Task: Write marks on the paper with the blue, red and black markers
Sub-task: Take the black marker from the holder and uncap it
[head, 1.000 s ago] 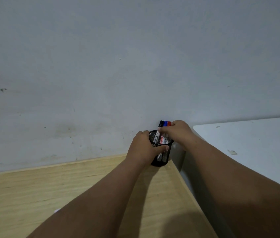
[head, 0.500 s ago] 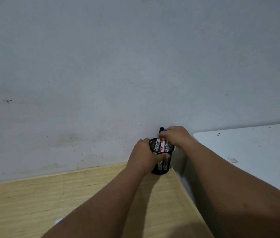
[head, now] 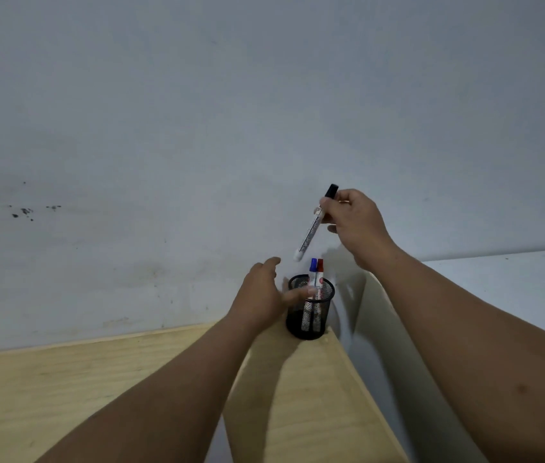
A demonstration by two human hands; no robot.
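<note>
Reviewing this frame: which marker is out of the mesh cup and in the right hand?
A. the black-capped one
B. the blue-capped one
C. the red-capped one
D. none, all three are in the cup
A: the right hand pinches the black-capped marker in the air above the mesh cup, while the blue-capped marker and red-capped marker stand inside it.

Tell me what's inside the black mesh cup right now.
The mesh cup holds the blue marker and red marker, caps up. Its bottom is too dark to see.
</note>
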